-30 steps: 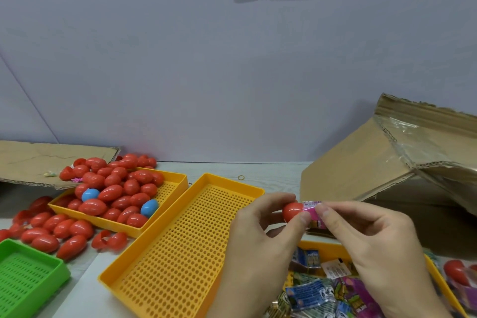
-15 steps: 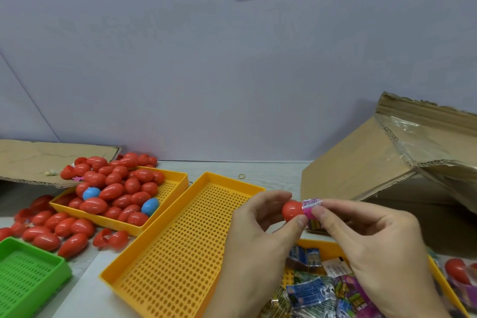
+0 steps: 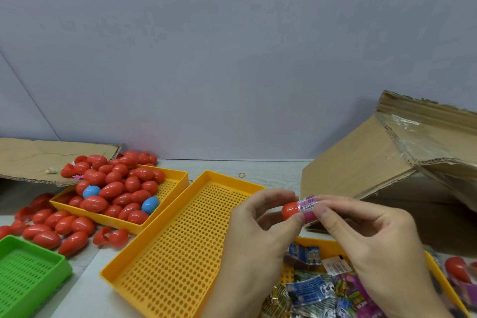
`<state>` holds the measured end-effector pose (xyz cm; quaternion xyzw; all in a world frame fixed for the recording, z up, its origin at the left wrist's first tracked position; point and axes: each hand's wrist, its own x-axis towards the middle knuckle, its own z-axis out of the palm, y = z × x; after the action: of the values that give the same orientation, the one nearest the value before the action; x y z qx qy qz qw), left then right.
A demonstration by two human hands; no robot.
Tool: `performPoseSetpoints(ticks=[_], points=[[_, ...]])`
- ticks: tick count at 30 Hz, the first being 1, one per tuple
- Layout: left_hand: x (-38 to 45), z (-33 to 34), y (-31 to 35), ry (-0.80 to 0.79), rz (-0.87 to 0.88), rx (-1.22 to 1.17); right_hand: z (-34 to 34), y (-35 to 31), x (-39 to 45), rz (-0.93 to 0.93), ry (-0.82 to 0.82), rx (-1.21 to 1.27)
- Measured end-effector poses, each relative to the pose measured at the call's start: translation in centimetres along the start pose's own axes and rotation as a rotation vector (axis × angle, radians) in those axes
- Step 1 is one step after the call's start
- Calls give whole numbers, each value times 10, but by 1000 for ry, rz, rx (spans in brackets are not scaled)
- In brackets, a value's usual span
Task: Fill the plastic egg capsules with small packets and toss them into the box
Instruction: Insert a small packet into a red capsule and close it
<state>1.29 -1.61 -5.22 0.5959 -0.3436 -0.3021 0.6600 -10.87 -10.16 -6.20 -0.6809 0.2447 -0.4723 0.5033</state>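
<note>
My left hand pinches a red egg capsule half between thumb and fingers. My right hand pinches a small pink packet and holds it at the capsule's open end, partly inside. Both hands hover over the table in front of the cardboard box, which lies open at the right. Below my hands a yellow tray holds several colourful small packets.
An empty perforated yellow tray sits in the middle. Another yellow tray at the left is heaped with red capsules and two blue ones; more red capsules lie loose beside it. A green tray is at the lower left. Flat cardboard lies at the far left.
Both hands stay together at the same spot. The pink packet has gone a little further into the red capsule half.
</note>
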Motion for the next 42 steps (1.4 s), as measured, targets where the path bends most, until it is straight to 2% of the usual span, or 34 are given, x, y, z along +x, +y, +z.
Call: performPoseSetpoints(ticks=[6,13,20,42], points=[[1,1,0,-5,55,39,1,-2,2,-2,45,32],[1,4,-1,-50,122,121,2,1,2,37,-31,-2],[1,4,-1,-17,126,190,2,-2,3,145,10,162],[1,6,-2,-6,191,248,2,5,3,52,-70,-27]])
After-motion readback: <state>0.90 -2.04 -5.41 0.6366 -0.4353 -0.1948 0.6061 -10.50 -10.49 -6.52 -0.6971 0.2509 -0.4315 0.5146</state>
